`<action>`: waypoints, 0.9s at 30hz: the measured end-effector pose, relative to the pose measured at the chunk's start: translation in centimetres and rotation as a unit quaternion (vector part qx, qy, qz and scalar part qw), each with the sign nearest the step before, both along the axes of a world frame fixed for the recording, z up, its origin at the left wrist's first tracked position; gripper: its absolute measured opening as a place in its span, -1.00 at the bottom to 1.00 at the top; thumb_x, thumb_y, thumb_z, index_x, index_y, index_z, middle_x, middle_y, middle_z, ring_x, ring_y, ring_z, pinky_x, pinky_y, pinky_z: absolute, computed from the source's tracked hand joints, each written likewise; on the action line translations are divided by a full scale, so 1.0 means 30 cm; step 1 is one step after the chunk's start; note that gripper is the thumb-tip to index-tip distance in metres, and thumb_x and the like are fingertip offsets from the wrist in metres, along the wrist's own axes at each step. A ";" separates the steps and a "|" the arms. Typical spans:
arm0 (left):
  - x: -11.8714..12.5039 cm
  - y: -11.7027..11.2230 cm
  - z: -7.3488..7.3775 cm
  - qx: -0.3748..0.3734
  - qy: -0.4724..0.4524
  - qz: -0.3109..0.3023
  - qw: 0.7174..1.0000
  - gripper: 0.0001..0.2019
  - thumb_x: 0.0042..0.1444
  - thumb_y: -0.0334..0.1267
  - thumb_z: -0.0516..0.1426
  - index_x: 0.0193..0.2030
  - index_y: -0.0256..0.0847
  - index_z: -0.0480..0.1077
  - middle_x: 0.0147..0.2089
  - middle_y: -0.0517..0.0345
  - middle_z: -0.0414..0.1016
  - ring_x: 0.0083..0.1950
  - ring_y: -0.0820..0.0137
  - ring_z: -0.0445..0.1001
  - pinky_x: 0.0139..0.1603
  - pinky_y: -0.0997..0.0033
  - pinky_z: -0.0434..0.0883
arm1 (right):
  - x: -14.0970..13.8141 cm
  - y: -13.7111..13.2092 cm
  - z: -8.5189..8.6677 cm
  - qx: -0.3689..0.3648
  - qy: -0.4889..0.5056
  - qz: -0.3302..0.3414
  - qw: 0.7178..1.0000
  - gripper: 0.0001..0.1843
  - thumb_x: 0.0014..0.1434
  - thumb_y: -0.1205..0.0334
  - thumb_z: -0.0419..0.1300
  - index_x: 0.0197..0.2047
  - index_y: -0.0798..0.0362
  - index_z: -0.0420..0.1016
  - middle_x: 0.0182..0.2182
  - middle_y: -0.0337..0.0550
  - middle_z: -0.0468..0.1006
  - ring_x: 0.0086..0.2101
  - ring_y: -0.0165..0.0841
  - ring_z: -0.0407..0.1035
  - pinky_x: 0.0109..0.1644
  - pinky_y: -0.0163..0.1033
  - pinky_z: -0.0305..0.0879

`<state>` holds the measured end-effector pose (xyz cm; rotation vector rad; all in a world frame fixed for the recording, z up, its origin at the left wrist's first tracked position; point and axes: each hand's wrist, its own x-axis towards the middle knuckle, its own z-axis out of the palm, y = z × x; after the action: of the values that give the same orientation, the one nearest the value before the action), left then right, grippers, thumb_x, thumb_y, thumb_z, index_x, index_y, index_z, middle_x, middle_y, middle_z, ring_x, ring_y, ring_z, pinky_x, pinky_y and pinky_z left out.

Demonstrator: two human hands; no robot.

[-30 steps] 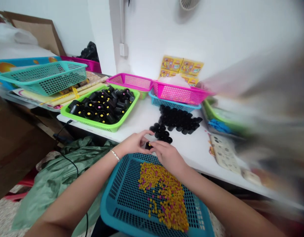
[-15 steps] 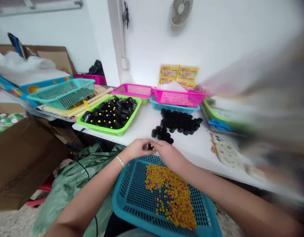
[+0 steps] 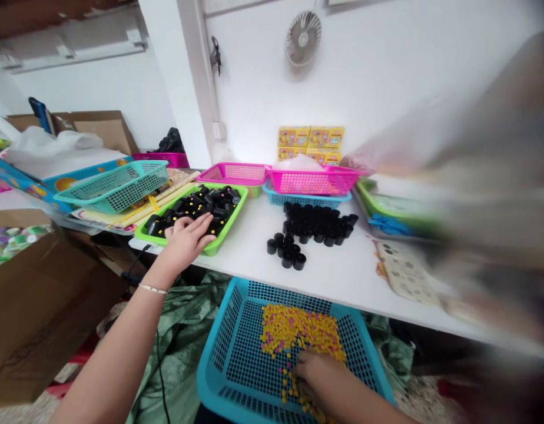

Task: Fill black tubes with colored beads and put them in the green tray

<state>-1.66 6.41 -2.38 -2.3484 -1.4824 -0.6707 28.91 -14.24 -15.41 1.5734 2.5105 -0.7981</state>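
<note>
My left hand [image 3: 187, 242] is over the near edge of a green basket [image 3: 210, 247], fingers stretched out and apart. Black caps [image 3: 199, 203], many with a yellow or pink dot in the end, fill that basket. Down in a blue basket [image 3: 230, 347], my right hand [image 3: 318, 374] reaches among small yellow and pink pieces [image 3: 298, 327]. Its fingers are bent and close together; whatever is between them is hidden. A group of plain black caps [image 3: 318, 222] stands on the white table [image 3: 249, 253], with a smaller cluster [image 3: 287, 250] nearer me.
Pink baskets [image 3: 314, 179] and yellow boxes [image 3: 311, 138] stand against the wall. A turquoise basket [image 3: 115, 185] lies at left, above an open cardboard box [image 3: 46, 318]. At right are a patterned pale case [image 3: 404, 271] and a blurred shape, perhaps a person.
My hands were together around a black cap above the near table edge. They have parted: the left moved to the green basket and let go, the right down into the blue basket.
</note>
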 end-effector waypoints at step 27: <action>0.357 -0.019 -0.213 -0.375 -0.244 -0.363 0.817 -0.67 -0.01 -0.15 0.25 -0.11 -0.21 0.43 -0.14 0.10 0.53 -0.12 0.38 0.48 0.01 0.31 0.39 | -0.016 -0.027 -0.082 -0.055 -0.104 0.013 0.993 -0.67 0.07 0.55 0.02 -0.20 0.19 0.54 -0.20 0.10 0.56 -0.19 -0.15 0.47 -0.14 -0.21 0.36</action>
<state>9.05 5.83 -8.76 -3.6643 -1.0632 -1.0701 28.43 -15.07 -17.87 1.5006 2.2953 -0.7162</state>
